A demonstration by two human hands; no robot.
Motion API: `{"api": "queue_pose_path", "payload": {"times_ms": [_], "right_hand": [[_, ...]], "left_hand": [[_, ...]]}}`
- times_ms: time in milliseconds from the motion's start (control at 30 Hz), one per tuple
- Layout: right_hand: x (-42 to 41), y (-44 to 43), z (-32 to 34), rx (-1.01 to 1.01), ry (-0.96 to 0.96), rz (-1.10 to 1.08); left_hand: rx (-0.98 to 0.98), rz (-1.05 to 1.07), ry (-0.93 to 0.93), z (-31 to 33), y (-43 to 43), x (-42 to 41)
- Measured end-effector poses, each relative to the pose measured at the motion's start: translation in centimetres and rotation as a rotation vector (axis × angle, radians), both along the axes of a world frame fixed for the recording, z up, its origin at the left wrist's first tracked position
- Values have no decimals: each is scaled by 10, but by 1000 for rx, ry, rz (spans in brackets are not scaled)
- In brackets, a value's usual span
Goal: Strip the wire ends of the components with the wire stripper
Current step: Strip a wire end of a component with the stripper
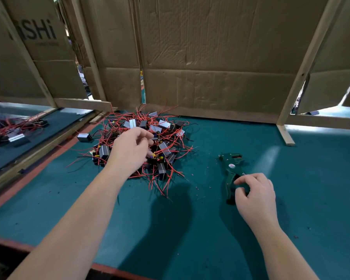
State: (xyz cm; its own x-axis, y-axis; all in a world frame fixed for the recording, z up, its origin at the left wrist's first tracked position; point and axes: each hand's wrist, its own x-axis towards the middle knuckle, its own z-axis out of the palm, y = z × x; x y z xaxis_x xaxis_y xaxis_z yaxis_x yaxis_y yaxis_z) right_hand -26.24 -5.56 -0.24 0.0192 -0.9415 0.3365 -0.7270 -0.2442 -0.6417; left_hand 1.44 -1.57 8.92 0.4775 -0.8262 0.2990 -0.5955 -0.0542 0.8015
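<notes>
Fingers (241,179) of right hand (257,196) curl round wire stripper (229,168); cardboard (38,49) reads "SHi".

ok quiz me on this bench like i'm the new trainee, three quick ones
1. True or false: the wire stripper lies on the table, to the right of the pile of components.
2. What is the right hand gripping? A) the wire stripper's handles B) a screwdriver C) nothing
3. Fill in: the left hand reaches into the pile, whose wires are mostly ____ in colour.

Key: 1 true; 2 A; 3 red
</notes>
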Motion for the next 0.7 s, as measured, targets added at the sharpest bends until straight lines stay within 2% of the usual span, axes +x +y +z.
{"api": "queue_pose_path", "payload": {"times_ms": [100, 167, 267, 400, 533, 600, 700], "right_hand": [[0, 2, 2, 1, -22, -3], [0, 4, 2, -12, -22, -4], [1, 3, 2, -17, -17, -8], [0, 1, -1, -12, 6, -29], [1, 1, -4, -7, 58, -56], [2, 2, -5, -9, 77, -53], [4, 3, -5, -15, 80, -56]], "left_hand": [[182, -21, -585, -7, 3, 10], [277, -121, -770, -15, 1, 13], [317, -240, -778, -23, -8, 11], [155, -153, -780, -31, -18, 6], [141, -109, -929, -32, -29, 1], [62, -59, -809, -28, -30, -1], [-191, -39, -320, -12, -29, -8]]}}
